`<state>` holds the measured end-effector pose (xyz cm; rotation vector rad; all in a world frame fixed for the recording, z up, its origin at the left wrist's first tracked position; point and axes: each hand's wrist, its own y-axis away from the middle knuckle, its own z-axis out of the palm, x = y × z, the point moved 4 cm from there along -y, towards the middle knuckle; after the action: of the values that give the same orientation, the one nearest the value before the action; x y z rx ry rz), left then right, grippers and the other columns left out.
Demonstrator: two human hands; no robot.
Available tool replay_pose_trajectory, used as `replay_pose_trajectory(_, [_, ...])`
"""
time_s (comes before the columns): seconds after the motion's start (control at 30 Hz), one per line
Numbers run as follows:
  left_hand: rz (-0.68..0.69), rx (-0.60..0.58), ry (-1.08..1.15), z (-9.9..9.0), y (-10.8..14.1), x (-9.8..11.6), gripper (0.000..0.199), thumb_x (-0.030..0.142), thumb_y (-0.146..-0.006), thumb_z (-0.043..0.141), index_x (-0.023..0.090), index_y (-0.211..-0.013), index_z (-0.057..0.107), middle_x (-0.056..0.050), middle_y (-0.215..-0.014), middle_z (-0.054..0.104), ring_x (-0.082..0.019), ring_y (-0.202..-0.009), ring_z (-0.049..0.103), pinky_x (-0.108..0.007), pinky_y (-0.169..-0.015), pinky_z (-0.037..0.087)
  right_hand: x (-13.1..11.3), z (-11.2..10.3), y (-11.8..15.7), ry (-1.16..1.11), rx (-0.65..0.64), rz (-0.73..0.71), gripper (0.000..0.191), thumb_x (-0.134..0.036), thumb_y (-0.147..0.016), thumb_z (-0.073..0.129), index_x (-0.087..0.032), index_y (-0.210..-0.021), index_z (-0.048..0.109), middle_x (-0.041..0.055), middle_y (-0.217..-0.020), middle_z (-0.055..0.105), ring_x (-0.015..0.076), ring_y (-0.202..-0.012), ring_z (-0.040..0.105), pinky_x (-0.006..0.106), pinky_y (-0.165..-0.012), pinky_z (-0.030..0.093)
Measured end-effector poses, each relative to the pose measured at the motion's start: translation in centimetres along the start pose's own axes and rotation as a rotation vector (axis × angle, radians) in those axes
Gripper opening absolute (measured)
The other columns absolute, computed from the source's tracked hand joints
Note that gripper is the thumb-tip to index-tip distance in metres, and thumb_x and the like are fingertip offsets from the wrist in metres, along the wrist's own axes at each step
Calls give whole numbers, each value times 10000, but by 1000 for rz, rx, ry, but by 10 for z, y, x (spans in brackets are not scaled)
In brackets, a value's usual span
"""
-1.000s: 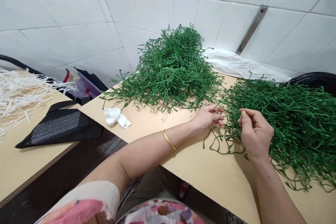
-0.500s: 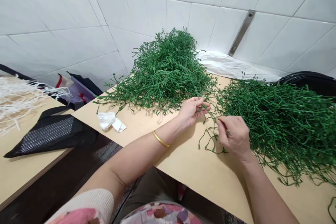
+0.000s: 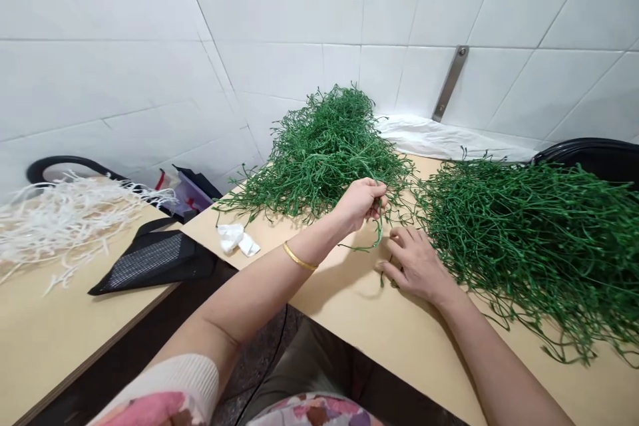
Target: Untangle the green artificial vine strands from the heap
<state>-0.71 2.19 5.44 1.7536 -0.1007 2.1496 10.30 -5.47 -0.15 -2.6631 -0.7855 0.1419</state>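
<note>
Between two heaps of green stems, my left hand [image 3: 367, 203] pinches a thin green stem [image 3: 379, 229] that hangs down and curves toward the tabletop. My right hand [image 3: 412, 263] rests low on the table [image 3: 349, 286], fingers spread and bent, with a short piece of green stem under its fingertips. Behind my left hand rises the taller heap of green stems [image 3: 329, 153]. The wider heap [image 3: 529, 233] lies to the right of my right hand.
Crumpled white tissue [image 3: 238, 239] lies at the table's left. On another table are white stems [image 3: 64, 219] and a black mesh bag [image 3: 150, 263]. White cloth [image 3: 434, 136] lies along the tiled wall, near a black round object [image 3: 594, 156].
My left hand has lifted a stem clear of the table. My right hand has let go, opened and moved down and left. The view has tilted up and turned left.
</note>
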Motion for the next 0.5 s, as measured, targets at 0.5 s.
replay_pose_trajectory(0.5, [-215, -292, -32, -15, 17, -40, 191, 99, -713, 582, 166, -882, 525, -12, -614, 615, -108, -564, 598, -199, -519, 410, 40, -26, 17, 293, 383, 281, 143, -185, -798, 474, -140, -790, 609, 100, -905, 587, 217, -852, 427, 320, -699, 286])
